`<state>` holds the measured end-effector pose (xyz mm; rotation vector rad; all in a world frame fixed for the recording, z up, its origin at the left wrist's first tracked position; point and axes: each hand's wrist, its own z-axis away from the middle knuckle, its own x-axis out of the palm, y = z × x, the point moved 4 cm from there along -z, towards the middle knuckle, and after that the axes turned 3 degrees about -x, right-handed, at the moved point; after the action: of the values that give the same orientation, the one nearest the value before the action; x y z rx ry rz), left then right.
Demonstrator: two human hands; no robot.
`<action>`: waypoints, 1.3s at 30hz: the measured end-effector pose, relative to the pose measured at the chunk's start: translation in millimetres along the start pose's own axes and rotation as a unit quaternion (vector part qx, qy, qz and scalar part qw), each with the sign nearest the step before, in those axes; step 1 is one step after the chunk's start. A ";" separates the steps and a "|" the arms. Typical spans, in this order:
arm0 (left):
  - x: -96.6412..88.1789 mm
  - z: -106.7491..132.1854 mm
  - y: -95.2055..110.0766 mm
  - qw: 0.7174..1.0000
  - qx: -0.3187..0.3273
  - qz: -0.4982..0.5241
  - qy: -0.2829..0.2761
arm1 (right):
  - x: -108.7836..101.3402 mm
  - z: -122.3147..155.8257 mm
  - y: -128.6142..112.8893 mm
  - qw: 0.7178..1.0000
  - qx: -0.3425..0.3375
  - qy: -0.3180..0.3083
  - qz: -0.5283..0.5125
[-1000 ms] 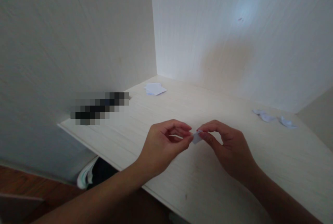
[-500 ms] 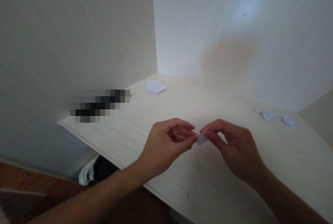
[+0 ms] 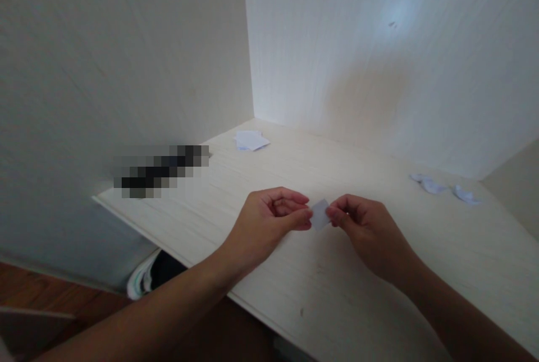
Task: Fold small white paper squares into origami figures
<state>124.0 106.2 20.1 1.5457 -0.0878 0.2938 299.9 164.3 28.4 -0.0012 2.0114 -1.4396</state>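
Turning face-on, paper scrap (image 3: 320,214) sits between left hand (image 3: 269,220), right hand (image 3: 367,228)

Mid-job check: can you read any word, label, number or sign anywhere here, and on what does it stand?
No readable text.
small paper piece, pinched between left hand and right hand: blank.
paper stack at the far corner of the desk: blank.
crumpled scraps at right: blank.
blurred patch on the left edge: unreadable.
dark wall mark: too small.

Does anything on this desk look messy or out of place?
Only the crumpled paper scraps, strewn at the far right of the desk, look untidy; the paper stack at far left lies fairly neat.
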 end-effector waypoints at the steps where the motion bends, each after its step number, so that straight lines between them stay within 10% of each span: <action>1: -0.6 -0.1 0.7 1.000 0.004 0.000 0.005 | 2.1 0.0 0.0 1.000 0.001 -0.014 -0.016; 39: -1.5 -0.7 1.6 0.999 0.038 -0.016 -0.012 | 2.4 -0.9 6.2 0.989 -0.045 -0.132 -0.048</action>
<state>122.2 106.6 21.3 1.6251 -0.0710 0.2568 299.8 166.5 22.1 -0.3152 1.8754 -1.3279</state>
